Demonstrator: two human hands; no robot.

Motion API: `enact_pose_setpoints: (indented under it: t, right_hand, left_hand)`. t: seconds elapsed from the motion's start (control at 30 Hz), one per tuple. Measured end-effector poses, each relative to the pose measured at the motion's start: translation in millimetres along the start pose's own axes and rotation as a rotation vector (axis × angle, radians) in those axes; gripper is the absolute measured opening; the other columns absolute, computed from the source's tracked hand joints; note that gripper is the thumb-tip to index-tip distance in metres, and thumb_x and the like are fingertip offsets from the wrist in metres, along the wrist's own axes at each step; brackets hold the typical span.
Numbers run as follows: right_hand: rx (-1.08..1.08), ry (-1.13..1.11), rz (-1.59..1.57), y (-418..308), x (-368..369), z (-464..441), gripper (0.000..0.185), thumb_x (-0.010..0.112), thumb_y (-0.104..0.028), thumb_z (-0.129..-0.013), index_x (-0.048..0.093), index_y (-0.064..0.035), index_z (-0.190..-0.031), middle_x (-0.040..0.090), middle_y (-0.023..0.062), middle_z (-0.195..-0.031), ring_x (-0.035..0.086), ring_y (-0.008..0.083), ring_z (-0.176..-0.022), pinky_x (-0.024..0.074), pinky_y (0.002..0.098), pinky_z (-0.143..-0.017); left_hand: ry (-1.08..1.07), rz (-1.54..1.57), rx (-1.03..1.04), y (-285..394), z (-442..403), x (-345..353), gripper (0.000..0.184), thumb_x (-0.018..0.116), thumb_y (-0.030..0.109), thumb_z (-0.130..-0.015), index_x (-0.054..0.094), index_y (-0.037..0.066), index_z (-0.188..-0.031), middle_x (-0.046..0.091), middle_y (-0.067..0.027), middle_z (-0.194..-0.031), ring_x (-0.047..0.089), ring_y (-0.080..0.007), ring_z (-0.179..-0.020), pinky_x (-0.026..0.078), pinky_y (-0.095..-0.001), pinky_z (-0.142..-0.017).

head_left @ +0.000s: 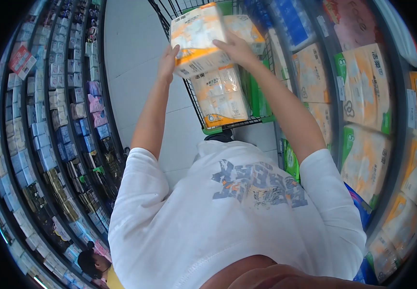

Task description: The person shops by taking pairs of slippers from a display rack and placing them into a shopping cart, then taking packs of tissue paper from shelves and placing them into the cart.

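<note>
Between my two hands is a white and orange tissue pack [199,31], held over the shopping cart [196,103]. My left hand [169,61] presses against its left side, and my right hand [236,49] grips its right side, thumb on the near face. Below it in the cart lies another tissue pack [220,96] in clear wrap with an orange end. A third orange and white pack [243,30] sits in the cart behind my right hand. The far fingers of both hands are hidden by the pack.
Shelves of larger tissue packs [365,82] line the right side. On the left, tall shelves [57,120] hold many small packages. A person [93,262] in yellow is at the lower left. Pale floor tiles [134,72] run along the cart's left side.
</note>
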State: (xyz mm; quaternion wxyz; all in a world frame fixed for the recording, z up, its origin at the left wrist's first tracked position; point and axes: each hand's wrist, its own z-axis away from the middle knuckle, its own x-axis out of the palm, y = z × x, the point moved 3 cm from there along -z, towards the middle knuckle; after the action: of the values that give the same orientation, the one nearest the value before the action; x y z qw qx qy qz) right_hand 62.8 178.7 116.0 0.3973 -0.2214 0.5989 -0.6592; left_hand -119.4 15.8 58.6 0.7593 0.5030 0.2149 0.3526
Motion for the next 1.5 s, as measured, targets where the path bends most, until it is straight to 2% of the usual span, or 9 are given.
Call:
enact_pose_setpoints:
  t: [0.3, 0.4, 0.6, 0.67, 0.73, 0.77, 0.9, 1.1, 1.5]
  right_hand:
    - [0.166, 0.108, 0.056, 162.4, -1.9, 134.2, 0.029, 0.066, -0.024, -0.082, 0.066, -0.0029, -0.102, 0.069, 0.0153, -0.093, 0.066, 0.0241, -0.083, 0.0511, 0.0348, -0.074]
    - [0.223, 0.342, 0.365, 231.0, -69.9, 236.9, 0.019, 0.064, -0.019, -0.084, 0.067, -0.0005, -0.085, 0.064, 0.0056, -0.066, 0.059, 0.0127, -0.056, 0.0464, 0.0272, -0.054]
    - [0.912, 0.954, 0.014, 342.7, -187.9, 471.1, 0.019, 0.062, -0.019, -0.081, 0.064, -0.0003, -0.08, 0.059, 0.006, -0.061, 0.054, 0.0151, -0.048, 0.0448, 0.0303, -0.045]
    - [0.846, 0.038, 1.276, 369.3, -197.9, 517.9, 0.02, 0.061, -0.021, -0.08, 0.064, -0.0015, -0.08, 0.059, 0.0065, -0.06, 0.055, 0.0171, -0.045, 0.0438, 0.032, -0.04]
    - [1.264, 0.744, 0.082, 412.0, -178.5, 558.4, 0.019, 0.059, -0.022, -0.078, 0.066, -0.0041, -0.078, 0.061, 0.0078, -0.061, 0.059, 0.0176, -0.047, 0.0456, 0.0325, -0.041]
    - [1.074, 0.302, 0.597, 394.9, -167.7, 548.5, 0.02, 0.058, -0.023, -0.08, 0.065, -0.0061, -0.072, 0.063, 0.0083, -0.062, 0.062, 0.0184, -0.049, 0.0481, 0.0326, -0.042]
    - [1.072, 0.732, -0.108, 321.6, -94.5, 477.6, 0.024, 0.068, -0.027, -0.077, 0.068, -0.0037, -0.082, 0.065, 0.0093, -0.07, 0.063, 0.0174, -0.056, 0.0522, 0.0335, -0.048]
    - [0.576, 0.554, 0.353, 269.4, -76.5, 416.4, 0.04, 0.067, -0.038, -0.078, 0.069, -0.0031, -0.098, 0.069, 0.0164, -0.086, 0.068, 0.0287, -0.079, 0.0521, 0.0361, -0.076]
    - [1.132, 0.746, 0.335, 327.4, -47.1, 571.0, 0.037, 0.057, -0.04, -0.078, 0.071, -0.006, -0.077, 0.068, 0.018, -0.084, 0.066, 0.0349, -0.081, 0.0519, 0.0437, -0.077]
  left_hand:
    - [-0.239, -0.671, 0.142, -134.4, 88.6, 32.4, 0.03, 0.064, 0.022, -0.086, 0.066, 0.001, -0.107, 0.07, -0.0175, -0.089, 0.068, -0.0221, -0.08, 0.053, -0.0333, -0.072]
    - [-0.427, -0.645, 0.058, -185.5, 133.3, 53.7, 0.028, 0.064, 0.019, -0.084, 0.066, 0.002, -0.106, 0.07, -0.0161, -0.087, 0.068, -0.0239, -0.079, 0.052, -0.0321, -0.072]
    - [-0.768, -0.88, 0.053, -203.3, 159.1, 98.5, 0.031, 0.065, 0.026, -0.082, 0.067, 0.003, -0.102, 0.069, -0.0167, -0.088, 0.067, -0.0305, -0.081, 0.052, -0.0378, -0.073]
    - [-0.872, -1.087, 0.165, -204.4, 153.0, 118.0, 0.033, 0.065, 0.033, -0.081, 0.067, 0.001, -0.091, 0.067, -0.0195, -0.082, 0.066, -0.0323, -0.079, 0.05, -0.0407, -0.072]
    - [-0.974, -1.254, 0.246, -203.6, 150.2, 144.3, 0.038, 0.06, 0.043, -0.082, 0.068, 0.005, -0.086, 0.067, -0.0192, -0.082, 0.064, -0.0367, -0.08, 0.049, -0.045, -0.072]
    - [-1.035, -1.392, 0.206, -198.6, 152.4, 159.5, 0.04, 0.058, 0.045, -0.084, 0.068, 0.008, -0.096, 0.067, -0.0208, -0.09, 0.064, -0.0374, -0.088, 0.049, -0.046, -0.079]
    - [-1.122, -1.556, 0.317, -198.7, 152.3, 182.1, 0.046, 0.048, 0.05, -0.086, 0.068, 0.012, -0.1, 0.067, -0.0205, -0.095, 0.064, -0.0375, -0.092, 0.049, -0.0479, -0.082]
    - [-1.148, -1.697, 0.408, -221.9, 150.0, 195.0, 0.047, 0.045, 0.049, -0.089, 0.065, 0.008, -0.104, 0.066, -0.0222, -0.099, 0.063, -0.0402, -0.096, 0.048, -0.0501, -0.083]
    - [-1.153, -1.884, 0.509, -237.9, 143.6, 210.6, 0.067, 0.032, 0.06, -0.092, 0.071, 0.006, -0.092, 0.068, -0.0226, -0.094, 0.065, -0.0391, -0.093, 0.049, -0.0489, -0.08]
